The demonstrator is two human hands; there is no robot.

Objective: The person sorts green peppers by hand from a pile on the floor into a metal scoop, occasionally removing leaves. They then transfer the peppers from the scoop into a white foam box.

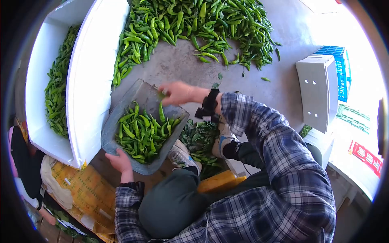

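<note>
A grey scoop [142, 90] tilts in front of me with a heap of green chili peppers [139, 131] in it. My left hand [120, 161] grips its near left rim, thumb over the edge. Above the scoop's open lip is my right hand [177, 93], slightly blurred, fingers bent together; a bit of green, apparently a chili pepper, shows at the fingertips. One pepper stands upright against the inner wall just below that hand. A black strap with a small device [208, 104] is round my right wrist.
Beyond the scoop lies a large pile of green peppers [202, 24] on the concrete floor. A white foam box [97, 77] with peppers stands left. Leaves [198, 141] lie between my shoes. At right are a white foam piece [318, 91] and a blue crate [343, 73]. Another person's hand [48, 216] shows lower left.
</note>
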